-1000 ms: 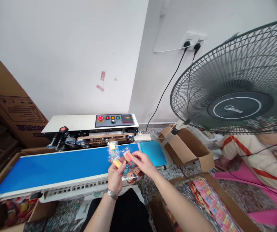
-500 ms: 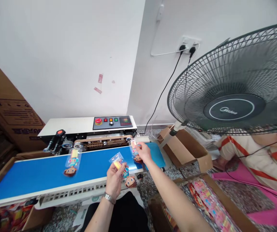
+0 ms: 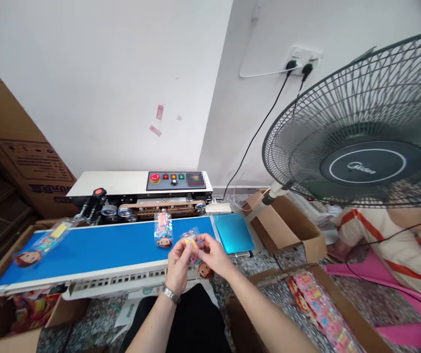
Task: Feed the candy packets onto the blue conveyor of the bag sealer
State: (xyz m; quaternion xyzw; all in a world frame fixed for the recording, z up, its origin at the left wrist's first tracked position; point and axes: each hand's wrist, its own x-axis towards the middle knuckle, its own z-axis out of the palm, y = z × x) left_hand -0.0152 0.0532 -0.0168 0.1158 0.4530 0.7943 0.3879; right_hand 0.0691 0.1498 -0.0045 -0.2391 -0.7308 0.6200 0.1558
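Both my hands meet over the near edge of the blue conveyor belt (image 3: pixel 96 250) and pinch one clear candy packet (image 3: pixel 192 243) with a cartoon face at its lower end. My left hand (image 3: pixel 178 261) grips it from the left, my right hand (image 3: pixel 213 252) from the right. A second packet (image 3: pixel 162 229) lies on the belt under the sealing machine (image 3: pixel 140 193). A third packet (image 3: pixel 41 243) rides at the belt's far left end.
A standing fan (image 3: pixel 360 122) fills the right. Its cables run to a wall socket (image 3: pixel 302 59). An open cardboard box of packets (image 3: pixel 320 309) sits at my lower right, another box (image 3: pixel 22 314) under the belt's left end. A person in striped clothes (image 3: pixel 390 245) sits behind the fan.
My right hand came back from the sealer's inlet, leaving a packet on the belt, and joined my left hand on another packet. The earlier packet travelled to the belt's left end.
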